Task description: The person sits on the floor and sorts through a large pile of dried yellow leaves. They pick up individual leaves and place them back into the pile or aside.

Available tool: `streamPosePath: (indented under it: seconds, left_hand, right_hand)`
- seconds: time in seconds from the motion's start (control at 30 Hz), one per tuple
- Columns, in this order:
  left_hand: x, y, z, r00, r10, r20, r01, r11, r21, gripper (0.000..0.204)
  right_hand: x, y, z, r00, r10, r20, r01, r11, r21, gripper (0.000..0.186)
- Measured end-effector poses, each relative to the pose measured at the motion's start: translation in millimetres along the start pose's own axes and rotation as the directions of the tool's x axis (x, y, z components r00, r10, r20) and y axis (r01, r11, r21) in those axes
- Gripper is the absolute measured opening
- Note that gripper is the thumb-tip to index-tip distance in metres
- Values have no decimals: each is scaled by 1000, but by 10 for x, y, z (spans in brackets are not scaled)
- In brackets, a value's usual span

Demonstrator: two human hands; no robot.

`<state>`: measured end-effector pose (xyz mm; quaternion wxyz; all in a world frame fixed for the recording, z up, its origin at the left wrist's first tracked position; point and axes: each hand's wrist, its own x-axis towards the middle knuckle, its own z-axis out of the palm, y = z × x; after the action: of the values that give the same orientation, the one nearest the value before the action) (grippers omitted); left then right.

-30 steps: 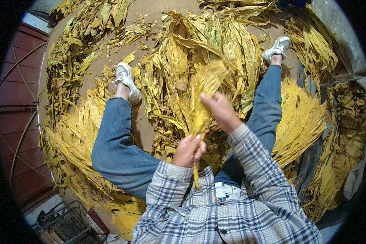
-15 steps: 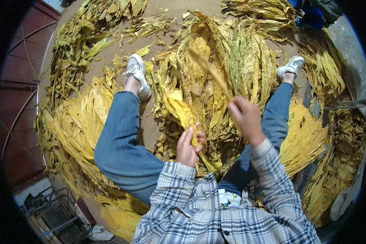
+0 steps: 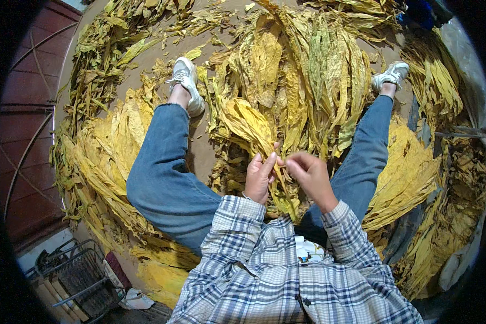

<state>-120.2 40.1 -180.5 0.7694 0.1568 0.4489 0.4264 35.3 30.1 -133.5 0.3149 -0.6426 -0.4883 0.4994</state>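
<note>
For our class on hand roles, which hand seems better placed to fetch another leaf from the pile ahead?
Probably the right hand: the left hand holds the yellow leaf bundle, while the right shows no separate leaf.

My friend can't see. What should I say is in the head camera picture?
A person in a plaid shirt holds wrinkled yellow leaves in the left hand, the right hand close beside it. A big heap of leaves lies between the person's spread legs, with more leaf piles outside both legs.

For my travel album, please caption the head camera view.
Left hand gripping yellow leaves, right hand close beside it, with leaf heaps around.
</note>
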Motion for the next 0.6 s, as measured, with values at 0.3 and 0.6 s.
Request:
streamPosePath:
  seconds: [0.3,0.6]
  left_hand:
    - [-53,-181,-7,981,157,114,-189,902,388,18]
    - [-106,-23,85,999,-15,32,6,967,254,13]
  right_hand:
    - [656,-150,75,994,-66,-87,65,998,-12,24]
    - [1045,-36,-630,954,274,-119,-107,685,721,13]
